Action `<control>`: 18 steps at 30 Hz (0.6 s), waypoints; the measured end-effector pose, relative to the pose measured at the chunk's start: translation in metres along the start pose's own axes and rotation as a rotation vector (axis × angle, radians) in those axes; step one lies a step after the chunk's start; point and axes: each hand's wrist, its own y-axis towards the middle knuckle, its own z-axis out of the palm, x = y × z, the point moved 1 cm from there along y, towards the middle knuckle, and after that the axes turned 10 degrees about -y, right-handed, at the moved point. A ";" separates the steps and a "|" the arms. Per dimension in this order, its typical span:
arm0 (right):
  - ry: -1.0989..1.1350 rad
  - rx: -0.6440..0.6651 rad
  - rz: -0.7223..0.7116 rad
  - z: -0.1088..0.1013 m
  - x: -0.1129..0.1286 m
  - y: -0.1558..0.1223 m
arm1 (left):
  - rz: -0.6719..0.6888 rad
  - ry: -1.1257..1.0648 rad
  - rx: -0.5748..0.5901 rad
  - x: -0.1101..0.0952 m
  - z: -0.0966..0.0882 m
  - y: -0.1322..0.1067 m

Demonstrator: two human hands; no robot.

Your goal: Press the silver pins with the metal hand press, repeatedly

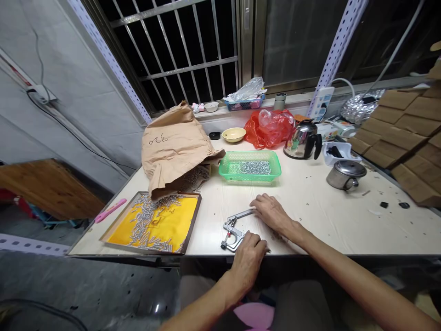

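Observation:
Grey metal hand pliers point(237, 238) with a round C-shaped jaw, a spring and a red part lie near the table's front edge, handles spread apart. They look like snap-fastener pliers. My left hand point(248, 257) is closed over the lower handle, next to the jaw. With curled fingers, my right hand point(272, 212) grips the end of the upper handle; part of that end is hidden. To the left, a shallow tray point(195, 216) with a yellow bottom holds many small silver metal pieces point(146, 220). Beyond my hands, a green plastic basket point(250, 174) contains more small metal pieces.
A brown paper bag point(172, 147) leans over the tray's back edge. A pink-handled tool point(110, 210) lies left of it. Farther back are a yellow bowl point(234, 134), a red plastic bag point(267, 128) and a kettle point(301, 140). A lidded metal cup point(344, 174) stands at right near cardboard point(399, 133).

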 end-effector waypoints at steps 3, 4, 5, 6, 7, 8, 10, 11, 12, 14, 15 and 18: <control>0.080 -0.002 -0.310 -0.009 0.041 0.008 | 0.047 -0.083 -0.098 0.005 0.008 -0.004; 0.097 0.000 -0.410 -0.010 0.055 0.010 | 0.079 -0.099 -0.128 0.005 0.012 -0.007; 0.104 0.001 -0.502 -0.009 0.068 0.012 | 0.111 -0.103 -0.151 0.004 0.015 -0.012; 0.099 0.002 -0.583 -0.008 0.079 0.013 | 0.144 -0.093 -0.160 0.003 0.017 -0.017; 0.088 0.005 -0.656 -0.005 0.088 0.014 | 0.184 -0.078 -0.169 0.001 0.019 -0.023; 0.073 0.015 -0.714 -0.002 0.095 0.014 | 0.226 -0.065 -0.187 0.000 0.018 -0.031; 0.051 0.031 -0.784 0.005 0.103 0.015 | 0.315 -0.064 -0.287 -0.001 0.009 -0.046; 0.052 0.024 -0.785 0.008 0.104 0.014 | 0.356 -0.069 -0.358 -0.001 -0.001 -0.055; 0.063 0.004 -0.774 0.010 0.105 0.013 | 0.364 -0.070 -0.424 0.002 -0.015 -0.063; 0.089 -0.058 -0.733 0.013 0.107 0.011 | 0.249 -0.033 -0.500 0.014 -0.052 -0.080; 0.095 -0.083 -0.715 0.015 0.108 0.010 | 0.098 -0.001 -0.492 0.024 -0.073 -0.088; 0.035 -0.157 -0.661 0.024 0.112 0.009 | -0.302 0.151 -0.589 0.068 -0.137 -0.113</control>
